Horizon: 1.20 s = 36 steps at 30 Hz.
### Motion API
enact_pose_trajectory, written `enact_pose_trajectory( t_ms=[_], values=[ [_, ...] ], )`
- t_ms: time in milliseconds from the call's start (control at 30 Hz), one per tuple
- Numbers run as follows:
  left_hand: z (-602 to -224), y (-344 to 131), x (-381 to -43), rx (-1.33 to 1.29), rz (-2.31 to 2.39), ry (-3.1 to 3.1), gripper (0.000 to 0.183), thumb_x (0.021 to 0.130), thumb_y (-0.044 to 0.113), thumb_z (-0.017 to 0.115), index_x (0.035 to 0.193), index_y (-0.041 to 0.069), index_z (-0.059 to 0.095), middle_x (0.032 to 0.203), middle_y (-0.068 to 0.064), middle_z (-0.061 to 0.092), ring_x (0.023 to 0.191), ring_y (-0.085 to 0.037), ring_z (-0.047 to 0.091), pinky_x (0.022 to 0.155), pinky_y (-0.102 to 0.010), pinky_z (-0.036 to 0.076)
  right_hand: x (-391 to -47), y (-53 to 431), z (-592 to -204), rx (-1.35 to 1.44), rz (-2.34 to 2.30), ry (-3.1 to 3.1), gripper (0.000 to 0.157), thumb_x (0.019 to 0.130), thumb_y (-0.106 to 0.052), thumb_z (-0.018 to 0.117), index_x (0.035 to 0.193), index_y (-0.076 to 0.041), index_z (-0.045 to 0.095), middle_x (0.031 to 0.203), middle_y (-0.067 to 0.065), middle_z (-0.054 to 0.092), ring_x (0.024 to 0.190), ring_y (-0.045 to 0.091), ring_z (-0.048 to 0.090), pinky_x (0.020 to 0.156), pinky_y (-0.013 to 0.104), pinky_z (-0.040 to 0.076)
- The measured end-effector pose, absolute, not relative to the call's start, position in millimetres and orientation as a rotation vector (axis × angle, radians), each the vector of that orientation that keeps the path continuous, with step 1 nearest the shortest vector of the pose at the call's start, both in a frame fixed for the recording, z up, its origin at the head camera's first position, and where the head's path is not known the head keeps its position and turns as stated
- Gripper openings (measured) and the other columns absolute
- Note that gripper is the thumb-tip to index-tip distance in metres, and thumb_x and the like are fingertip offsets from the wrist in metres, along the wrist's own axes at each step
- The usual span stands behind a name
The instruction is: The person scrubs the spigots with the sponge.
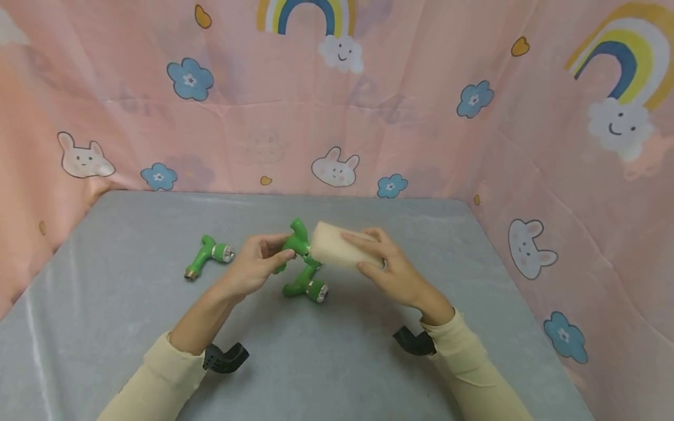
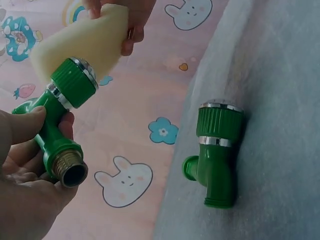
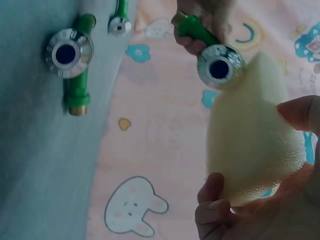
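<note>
In the head view, my left hand (image 1: 251, 269) grips a green plastic tap (image 1: 298, 238) by its body, raised above the table. Its ribbed, chrome-capped knob and brass threaded inlet show in the left wrist view. My right hand (image 1: 394, 270) holds a cream sponge (image 1: 337, 244), thumb on one side and fingers on the other. One end of the sponge meets the tap's knob (image 3: 220, 67) in the right wrist view. A second green tap (image 1: 306, 287) lies on the table just below the held one, and a third tap (image 1: 204, 256) lies left of my left hand.
A grey cloth covers the table (image 1: 337, 368). Pink printed curtain (image 1: 421, 134) hangs behind it and along the sides. Black curved pieces (image 1: 226, 358) stick out at both cuffs, close above the tabletop.
</note>
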State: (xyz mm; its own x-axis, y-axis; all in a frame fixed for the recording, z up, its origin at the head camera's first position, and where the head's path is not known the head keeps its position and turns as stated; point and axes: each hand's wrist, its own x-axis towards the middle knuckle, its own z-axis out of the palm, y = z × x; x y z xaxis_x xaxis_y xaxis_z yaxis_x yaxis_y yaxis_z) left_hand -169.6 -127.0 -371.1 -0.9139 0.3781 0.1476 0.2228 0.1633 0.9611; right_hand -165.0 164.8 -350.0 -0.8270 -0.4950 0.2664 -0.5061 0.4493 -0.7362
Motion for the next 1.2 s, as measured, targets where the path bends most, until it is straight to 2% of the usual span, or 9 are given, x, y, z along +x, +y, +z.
enact_pose_trajectory(
  t_ms=[133,200,333,533,700,800,933,1033,1200],
  values=[
    [-371.2,-129.5,-169.7,0.542,1.819,2.420,0.041,0.102,0.011,0.060,0.139,-0.005,0.056,0.136,-0.023,0.064,0.117,-0.030,0.068,0.086,-0.021,0.055,-168.0,171.9,-347.5,0.859,1.329,-2.726,0.053,0.098,-0.008,0.056,0.149,-0.019,0.052,0.148,0.018,0.040,0.116,0.033,0.050,0.088,0.040,0.047],
    [-371.6,-129.7,-169.8,0.526,1.819,2.450,0.041,0.101,0.010,0.062,0.138,-0.005,0.057,0.134,-0.023,0.065,0.117,-0.032,0.068,0.085,-0.021,0.056,-168.6,172.7,-347.1,0.853,1.342,-2.687,0.054,0.099,-0.008,0.057,0.151,-0.021,0.049,0.149,0.016,0.040,0.118,0.032,0.049,0.090,0.041,0.047],
    [-373.7,-126.2,-169.5,0.575,1.807,2.439,0.039,0.099,0.009,0.065,0.135,-0.004,0.060,0.127,-0.022,0.069,0.099,-0.025,0.071,0.071,-0.024,0.058,-167.4,165.3,-350.8,0.902,1.350,-2.540,0.061,0.098,-0.009,0.063,0.154,-0.021,0.043,0.147,0.014,0.042,0.120,0.029,0.048,0.092,0.043,0.047],
    [-374.8,-119.2,-167.6,0.679,1.800,2.380,0.038,0.098,0.007,0.065,0.134,-0.004,0.061,0.129,-0.021,0.069,0.103,-0.023,0.071,0.073,-0.025,0.060,-162.7,149.3,-358.3,0.962,1.296,-2.529,0.061,0.097,-0.012,0.067,0.153,-0.019,0.046,0.145,0.016,0.041,0.114,0.028,0.049,0.082,0.033,0.045],
    [-372.6,-124.9,-167.7,0.591,1.783,2.468,0.038,0.098,0.008,0.066,0.133,-0.006,0.061,0.125,-0.023,0.070,0.089,-0.010,0.067,0.063,-0.023,0.054,-160.2,148.7,-359.9,0.922,1.312,-2.622,0.056,0.097,-0.011,0.064,0.150,-0.018,0.050,0.147,0.020,0.036,0.114,0.033,0.050,0.083,0.036,0.047],
    [-372.1,-129.4,-168.6,0.551,1.739,2.546,0.037,0.097,0.012,0.068,0.131,-0.004,0.064,0.125,-0.022,0.070,0.098,-0.020,0.072,0.072,-0.026,0.057,-161.6,152.6,-358.8,0.900,1.298,-2.649,0.054,0.095,-0.009,0.063,0.148,-0.017,0.053,0.147,0.022,0.035,0.115,0.036,0.052,0.087,0.040,0.050],
    [-371.6,-131.7,-170.7,0.510,1.709,2.637,0.036,0.097,0.016,0.069,0.129,-0.001,0.067,0.124,-0.019,0.072,0.109,-0.032,0.072,0.087,-0.038,0.061,-164.1,157.3,-355.7,0.872,1.283,-2.587,0.055,0.093,-0.007,0.064,0.146,-0.017,0.055,0.149,0.021,0.033,0.124,0.038,0.047,0.092,0.045,0.050],
    [-372.6,-129.0,-171.6,0.512,1.683,2.684,0.035,0.096,0.015,0.070,0.127,0.000,0.068,0.121,-0.019,0.073,0.107,-0.033,0.072,0.090,-0.046,0.060,-164.6,154.7,-357.5,0.950,1.183,-2.446,0.056,0.090,-0.004,0.069,0.144,-0.016,0.057,0.148,0.021,0.035,0.127,0.038,0.045,0.092,0.049,0.052],
    [-377.0,-119.4,-170.5,0.642,1.587,2.661,0.033,0.096,0.014,0.070,0.126,0.000,0.069,0.125,-0.018,0.071,0.119,-0.035,0.067,0.102,-0.052,0.054,-164.5,143.8,-365.6,1.096,0.868,-2.254,0.057,0.083,0.003,0.076,0.136,-0.015,0.063,0.141,0.024,0.043,0.125,0.042,0.048,0.087,0.051,0.056]
  ],
)
